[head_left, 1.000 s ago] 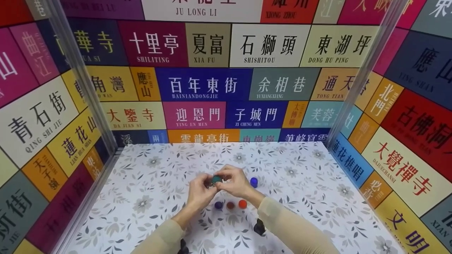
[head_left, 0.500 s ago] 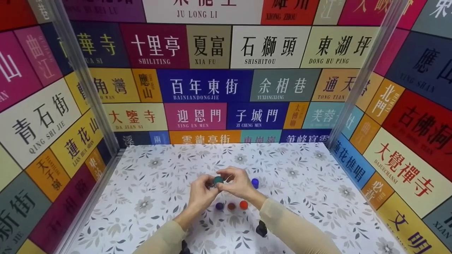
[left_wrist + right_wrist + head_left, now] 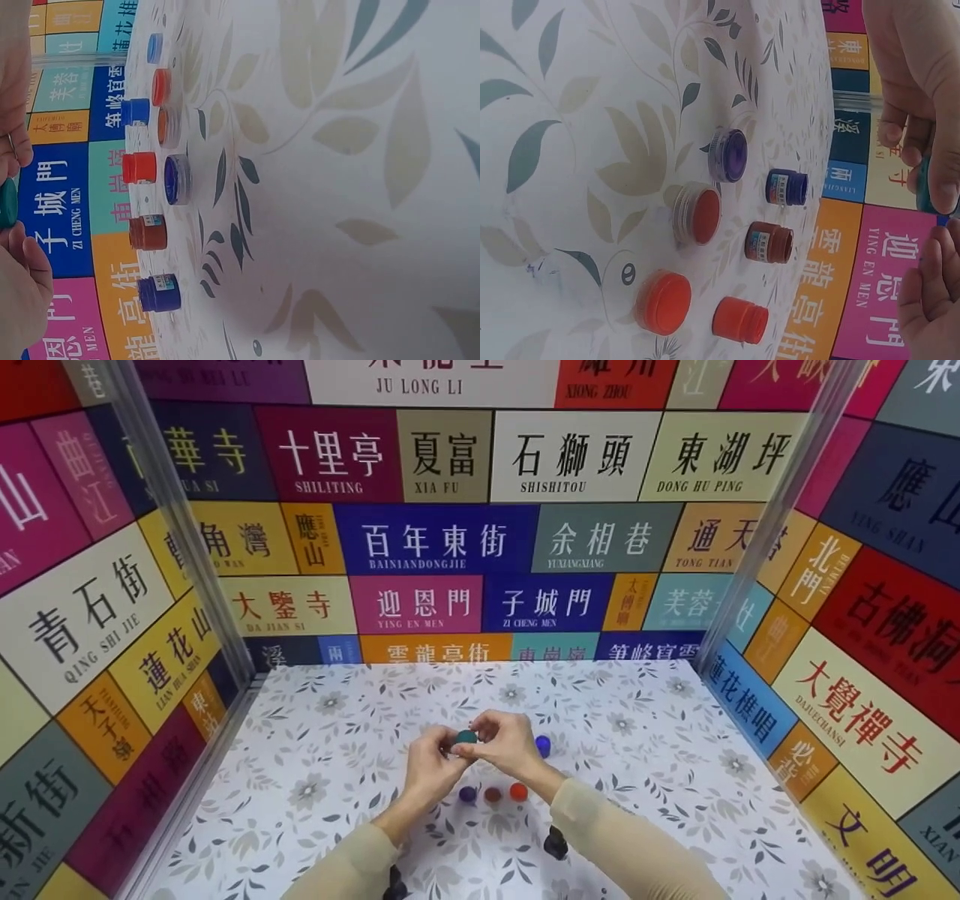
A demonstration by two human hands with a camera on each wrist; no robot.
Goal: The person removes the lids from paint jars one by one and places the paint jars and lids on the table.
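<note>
Both hands meet above the table around a small teal-green paint jar [image 3: 466, 737], which the fingers partly cover. My left hand [image 3: 431, 765] grips it from the left. From the other side my right hand [image 3: 506, 744] pinches it with thumb and fingers. Below stand small open paint jars: purple [image 3: 786, 187], brown [image 3: 769, 242], orange-red [image 3: 740, 320] and blue [image 3: 135, 112]. Round lids lie in front of them, among them a purple lid [image 3: 728, 155], a brown lid [image 3: 697, 214] and an orange-red lid [image 3: 664, 302].
A white tablecloth [image 3: 315, 742] with grey leaf print covers the table. Colourful sign-printed panels [image 3: 435, 540] enclose the back and both sides, with metal posts [image 3: 757, 525] at the corners. A dark object [image 3: 555, 844] is by the right sleeve.
Both hands stay around the teal-green jar, with small shifts of the right fingers. The jars and lids on the table keep their places.
</note>
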